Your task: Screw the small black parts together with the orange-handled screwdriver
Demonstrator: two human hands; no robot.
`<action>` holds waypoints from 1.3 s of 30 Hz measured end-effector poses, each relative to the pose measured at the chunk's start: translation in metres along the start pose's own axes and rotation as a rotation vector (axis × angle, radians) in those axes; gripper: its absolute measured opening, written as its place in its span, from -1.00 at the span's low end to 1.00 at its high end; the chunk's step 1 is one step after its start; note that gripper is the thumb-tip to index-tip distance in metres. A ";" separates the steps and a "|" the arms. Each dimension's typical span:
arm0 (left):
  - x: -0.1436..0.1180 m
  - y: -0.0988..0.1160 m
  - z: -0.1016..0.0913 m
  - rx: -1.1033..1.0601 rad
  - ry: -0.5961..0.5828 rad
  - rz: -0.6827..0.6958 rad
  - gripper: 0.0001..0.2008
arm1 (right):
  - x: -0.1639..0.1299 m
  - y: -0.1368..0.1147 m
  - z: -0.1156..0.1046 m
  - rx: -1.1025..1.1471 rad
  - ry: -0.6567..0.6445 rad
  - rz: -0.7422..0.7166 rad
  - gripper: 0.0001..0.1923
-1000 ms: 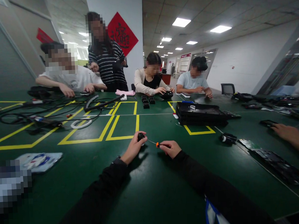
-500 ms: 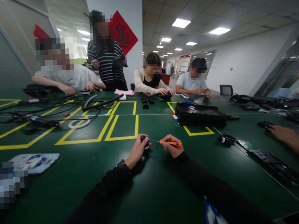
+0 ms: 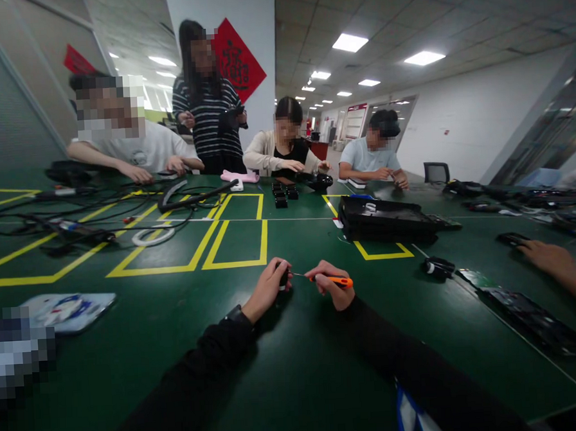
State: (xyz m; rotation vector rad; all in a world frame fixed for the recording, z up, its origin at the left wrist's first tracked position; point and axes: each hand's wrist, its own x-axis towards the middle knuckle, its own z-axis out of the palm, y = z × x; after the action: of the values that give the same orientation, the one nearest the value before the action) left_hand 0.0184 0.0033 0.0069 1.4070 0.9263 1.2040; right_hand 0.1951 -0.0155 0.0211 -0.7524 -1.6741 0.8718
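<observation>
L hand point(image 3: 266, 292) pinching small blk part point(image 3: 284, 280), R hand point(image 3: 338, 296) gripping orange-handled screwdriver point(image 3: 344, 282), thin shaft pointed at part, tip contact too small to tell, both over green surface point(image 3: 297, 382), stacked blk trays point(image 3: 389, 222) beyond to R, yellow tape outlines point(image 3: 235, 265) beyond to L.

The head camera looks forward and down across the table point(image 3: 186, 298).

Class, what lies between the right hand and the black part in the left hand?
The thin shaft of the orange-handled tool lies there, in the head view; whether it touches the black part is unclear.
</observation>
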 end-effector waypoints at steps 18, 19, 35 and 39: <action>-0.001 -0.001 0.000 -0.058 0.021 0.002 -0.60 | -0.009 -0.009 0.002 -0.110 0.005 -0.044 -0.91; -0.001 -0.001 0.000 -0.059 0.017 0.003 -0.60 | -0.009 -0.009 0.002 -0.108 0.001 -0.045 -0.91; -0.001 0.000 0.001 -0.034 0.031 -0.027 -0.60 | -0.003 -0.008 -0.001 -0.085 0.012 0.017 -0.78; 0.000 0.001 0.001 -0.027 0.045 -0.043 -0.62 | -0.004 -0.005 0.001 -0.012 -0.014 0.070 -0.80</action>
State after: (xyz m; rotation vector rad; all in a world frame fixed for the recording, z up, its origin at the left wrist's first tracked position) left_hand 0.0196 0.0024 0.0081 1.3377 0.9632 1.2156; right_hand 0.1949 -0.0216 0.0231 -0.8189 -1.6748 0.9181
